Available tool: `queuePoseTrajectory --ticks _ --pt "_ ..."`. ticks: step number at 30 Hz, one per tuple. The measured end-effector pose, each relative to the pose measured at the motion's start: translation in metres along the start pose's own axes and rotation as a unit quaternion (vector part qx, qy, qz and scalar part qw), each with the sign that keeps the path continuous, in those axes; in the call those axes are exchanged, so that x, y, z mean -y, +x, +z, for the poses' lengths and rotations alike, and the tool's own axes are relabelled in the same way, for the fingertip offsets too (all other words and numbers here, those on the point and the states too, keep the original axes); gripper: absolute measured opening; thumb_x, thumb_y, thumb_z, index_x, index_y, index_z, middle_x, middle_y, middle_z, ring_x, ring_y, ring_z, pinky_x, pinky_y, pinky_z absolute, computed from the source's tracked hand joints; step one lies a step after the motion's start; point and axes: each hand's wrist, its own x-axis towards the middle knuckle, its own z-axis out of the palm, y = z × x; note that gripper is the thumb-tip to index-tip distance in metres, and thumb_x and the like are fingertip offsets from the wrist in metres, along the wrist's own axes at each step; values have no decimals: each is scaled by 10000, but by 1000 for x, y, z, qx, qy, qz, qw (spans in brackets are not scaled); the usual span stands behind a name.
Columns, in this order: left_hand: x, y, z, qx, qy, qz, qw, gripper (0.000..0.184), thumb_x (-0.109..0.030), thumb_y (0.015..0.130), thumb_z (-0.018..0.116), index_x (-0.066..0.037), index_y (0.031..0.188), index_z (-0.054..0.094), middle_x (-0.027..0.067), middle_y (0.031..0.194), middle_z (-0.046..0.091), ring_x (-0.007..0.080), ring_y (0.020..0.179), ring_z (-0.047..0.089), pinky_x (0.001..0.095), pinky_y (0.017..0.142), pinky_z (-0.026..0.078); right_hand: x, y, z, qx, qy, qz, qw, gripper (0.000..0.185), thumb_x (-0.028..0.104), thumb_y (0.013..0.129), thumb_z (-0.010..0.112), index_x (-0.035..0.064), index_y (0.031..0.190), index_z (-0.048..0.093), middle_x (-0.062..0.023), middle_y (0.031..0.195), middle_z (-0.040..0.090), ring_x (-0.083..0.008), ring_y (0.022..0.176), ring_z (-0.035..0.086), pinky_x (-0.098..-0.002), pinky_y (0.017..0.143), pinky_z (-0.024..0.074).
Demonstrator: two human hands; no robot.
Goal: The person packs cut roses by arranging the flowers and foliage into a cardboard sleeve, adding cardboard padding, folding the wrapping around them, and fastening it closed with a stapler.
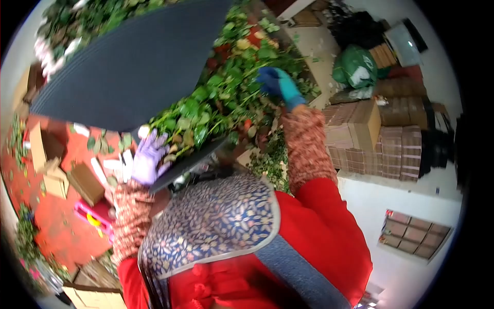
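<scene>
My left hand (149, 157), in a lilac glove, has its fingers spread at the near edge of the leafy stems (206, 110), close to a dark flat edge (188, 164). No object shows in its grasp. Further right, my right hand (280, 86), in a teal and dark blue glove, reaches over the pile of green stems. Its fingers curl down among the leaves and are slightly blurred; what they hold is hidden. A few yellowish and red blooms (244, 44) show among the foliage.
A large dark grey panel (134, 67) rises over the stems at left. Cardboard pieces (86, 184) and a pink item (95, 219) lie on the red floor (56, 226). Stacked cartons (360, 126) and a green bag (356, 67) stand at right.
</scene>
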Motion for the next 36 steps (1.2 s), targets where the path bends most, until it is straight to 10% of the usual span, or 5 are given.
queuePoseTrajectory --ticks 6,15,19,22,36 --pt "-12 9 -3 16 -11 -31 999 394 -183 694 802 -38 1050 716 132 1356 584 391 1380 402 488 1138 334 -23 71 -29 -67 -385 -264 882 509 262 919 648 89 1381 524 -131 979 670 -209 736 579 -412 733 485" --pt "-6 7 -1 25 17 -2 1000 422 -236 699 773 -38 1064 700 174 1334 587 472 1309 450 550 1097 356 45 -27 34 -161 -510 -178 826 493 199 916 627 150 1394 515 -150 951 691 -233 797 646 -368 763 517" --pt "-6 9 -1 37 25 2 999 402 -256 730 758 -50 1067 687 160 1364 568 479 1335 416 553 1102 344 4 -29 -23 -366 -211 -394 816 274 180 990 560 57 1219 648 -36 898 679 -140 781 624 -280 713 513" --pt "-3 7 3 30 14 14 999 377 -258 757 741 -50 1066 682 148 1380 560 476 1352 397 561 1107 333 -25 -44 -56 -382 -158 -217 884 263 179 1001 548 56 1210 649 -23 968 675 -134 838 626 -275 766 517" --pt "20 29 6 61 94 -8 994 395 -258 732 757 -48 1057 679 177 1356 572 499 1323 424 561 1091 359 -41 -76 12 -375 -299 -287 829 278 373 851 630 106 786 670 -114 676 646 -334 614 638 -454 577 524"
